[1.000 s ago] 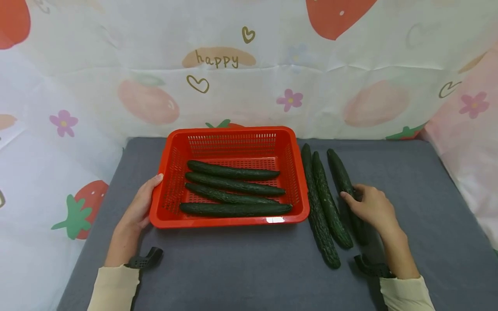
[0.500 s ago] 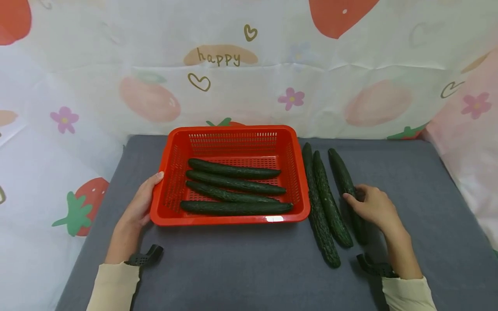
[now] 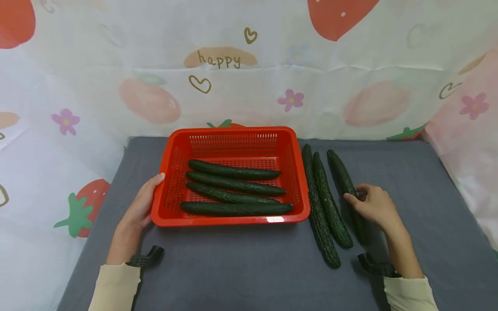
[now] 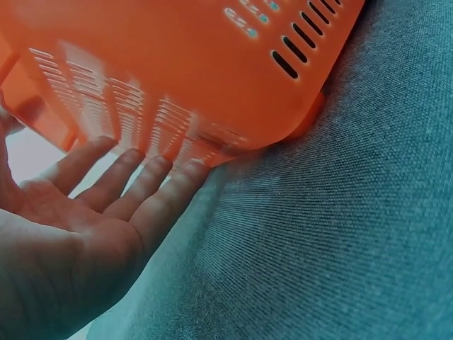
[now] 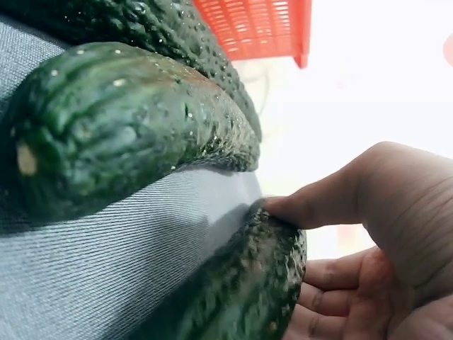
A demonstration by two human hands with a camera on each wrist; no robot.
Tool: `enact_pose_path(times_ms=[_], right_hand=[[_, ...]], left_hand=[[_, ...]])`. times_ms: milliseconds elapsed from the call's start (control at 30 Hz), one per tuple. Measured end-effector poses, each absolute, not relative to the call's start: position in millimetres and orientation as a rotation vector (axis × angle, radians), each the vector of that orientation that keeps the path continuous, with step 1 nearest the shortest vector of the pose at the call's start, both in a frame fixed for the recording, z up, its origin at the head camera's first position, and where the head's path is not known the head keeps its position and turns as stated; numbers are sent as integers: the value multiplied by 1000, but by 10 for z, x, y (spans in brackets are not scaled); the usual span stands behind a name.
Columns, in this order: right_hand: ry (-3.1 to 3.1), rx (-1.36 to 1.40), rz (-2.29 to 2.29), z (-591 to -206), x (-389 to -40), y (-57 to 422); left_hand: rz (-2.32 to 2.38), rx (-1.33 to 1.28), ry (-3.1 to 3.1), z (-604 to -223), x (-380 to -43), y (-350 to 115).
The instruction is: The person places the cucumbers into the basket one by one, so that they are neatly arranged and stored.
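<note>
My left hand (image 3: pixel 141 202) holds the left end of a red plastic basket (image 3: pixel 233 221), thumb on the rim. In the left wrist view, the fingers (image 4: pixel 145 185) lie against the slotted outer wall. Several dark green cucumbers (image 3: pixel 235 185) lie crosswise inside the basket. On the right, my right hand (image 3: pixel 372 208) grips the middle of a cucumber (image 3: pixel 339 168) between thumb and fingers; this cucumber lies lengthwise on the cloth. In the right wrist view, the thumb (image 5: pixel 297 207) presses on one side of the cucumber (image 5: pixel 244 283) and the fingers sit on the other.
Two more cucumbers, a bumpy one (image 3: pixel 322 224) and a slimmer one (image 3: pixel 330 203), lie between the basket and the right hand. Grey cloth (image 3: pixel 249 268) covers the table. A printed curtain (image 3: pixel 249 99) hangs at the table's far edge.
Both hands keep their holds, and the basket and cucumbers stay where they were. Only a slight shift of the head view shows.
</note>
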State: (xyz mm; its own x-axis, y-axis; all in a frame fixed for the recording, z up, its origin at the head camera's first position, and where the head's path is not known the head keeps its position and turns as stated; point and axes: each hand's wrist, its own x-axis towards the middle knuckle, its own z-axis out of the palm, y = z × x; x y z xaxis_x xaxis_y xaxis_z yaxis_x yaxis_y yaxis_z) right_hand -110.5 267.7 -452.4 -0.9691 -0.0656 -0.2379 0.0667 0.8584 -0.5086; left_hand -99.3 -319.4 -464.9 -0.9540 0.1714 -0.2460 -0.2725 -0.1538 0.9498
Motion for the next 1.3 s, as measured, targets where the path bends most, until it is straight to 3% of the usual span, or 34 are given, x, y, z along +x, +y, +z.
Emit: enact_pose_path(times_ms=[1300], right_hand=[[2782,-105,-1108,-4249,-1013,2533]], left_hand=[[2185,-79,1828,-4656,-997,-3209]])
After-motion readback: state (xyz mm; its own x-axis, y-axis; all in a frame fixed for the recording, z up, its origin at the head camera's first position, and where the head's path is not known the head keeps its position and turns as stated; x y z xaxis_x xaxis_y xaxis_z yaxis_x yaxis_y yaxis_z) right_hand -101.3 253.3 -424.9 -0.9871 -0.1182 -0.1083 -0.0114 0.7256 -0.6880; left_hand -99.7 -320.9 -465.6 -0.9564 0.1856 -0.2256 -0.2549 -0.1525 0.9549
